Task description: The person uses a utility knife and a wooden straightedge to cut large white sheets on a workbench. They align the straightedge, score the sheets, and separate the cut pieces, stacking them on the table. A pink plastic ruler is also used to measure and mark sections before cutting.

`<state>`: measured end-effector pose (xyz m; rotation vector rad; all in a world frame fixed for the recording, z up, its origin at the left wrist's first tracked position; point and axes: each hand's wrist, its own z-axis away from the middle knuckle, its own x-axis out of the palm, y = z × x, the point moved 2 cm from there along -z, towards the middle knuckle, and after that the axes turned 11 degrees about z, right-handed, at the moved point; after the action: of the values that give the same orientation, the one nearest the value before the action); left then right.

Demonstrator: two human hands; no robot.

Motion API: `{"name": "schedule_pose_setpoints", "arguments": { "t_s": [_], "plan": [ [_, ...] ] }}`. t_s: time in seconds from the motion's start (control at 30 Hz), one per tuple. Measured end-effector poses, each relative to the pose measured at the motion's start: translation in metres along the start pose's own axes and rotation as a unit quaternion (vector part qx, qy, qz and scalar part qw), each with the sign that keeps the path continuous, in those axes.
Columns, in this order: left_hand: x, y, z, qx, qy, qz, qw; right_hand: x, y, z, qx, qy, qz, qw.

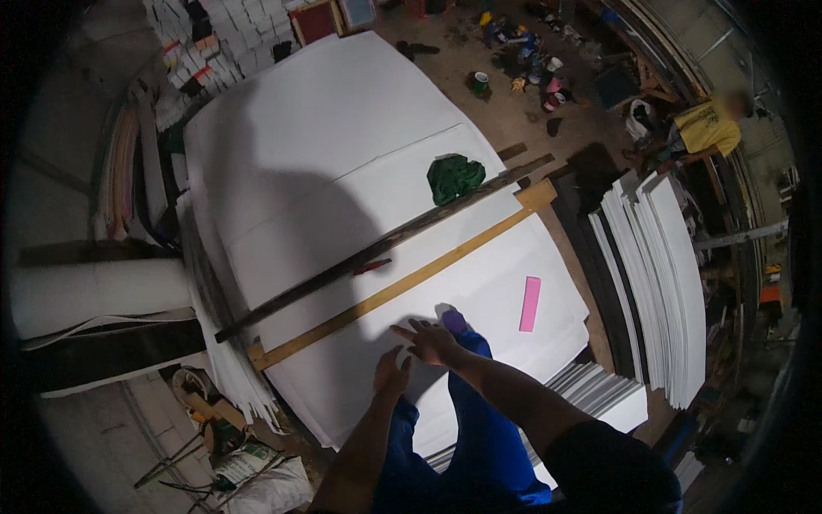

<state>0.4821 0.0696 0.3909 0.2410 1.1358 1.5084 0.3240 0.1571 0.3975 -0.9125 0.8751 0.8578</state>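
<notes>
My right hand [432, 343] is over the near part of the large white sheets [505, 257], its fingers stretched out and apart. Just left of it and a little nearer is my left hand [392, 374], also open, with thumb and fingers apart. Nothing shows in either hand; whether they touch the sheet I cannot tell. Beyond them a yellowish wooden T-shaped straightedge [402, 278] lies diagonally across the white surface. A long dark bar [377, 248] runs nearly parallel behind it, with a small reddish tool [372, 266] beside it. To the right lies a pink rectangular block [530, 304].
A crumpled green bag [455, 178] rests on the sheets beyond the bar. White panels [659, 283] stand stacked at the right. A person in a yellow shirt [709, 130] is at the far right. Sacks and scraps [248, 463] lie at the lower left; white stacked pieces [223, 43] are behind.
</notes>
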Motion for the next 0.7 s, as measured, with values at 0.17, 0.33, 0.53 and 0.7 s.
{"name": "schedule_pose_setpoints", "arguments": {
  "t_s": [0.17, 0.33, 0.53, 0.7],
  "plan": [
    [0.023, -0.048, -0.08, 0.03, 0.05, -0.026, 0.998, 0.03, 0.055, -0.087, -0.029, -0.023, 0.017, 0.999],
    [0.069, -0.11, -0.186, -0.036, 0.024, -0.145, 0.988, 0.132, 0.164, -0.17, -0.037, 0.008, 0.001, 0.999],
    [0.117, -0.125, -0.337, 0.016, -0.021, -0.284, 0.958, 0.187, 0.328, -0.271, 0.08, 0.012, 0.092, 0.992],
    [0.155, -0.14, -0.447, 0.243, -0.096, -0.254, 0.931, 0.193, 0.442, -0.341, 0.215, 0.212, 0.125, 0.945]
  ]
}}
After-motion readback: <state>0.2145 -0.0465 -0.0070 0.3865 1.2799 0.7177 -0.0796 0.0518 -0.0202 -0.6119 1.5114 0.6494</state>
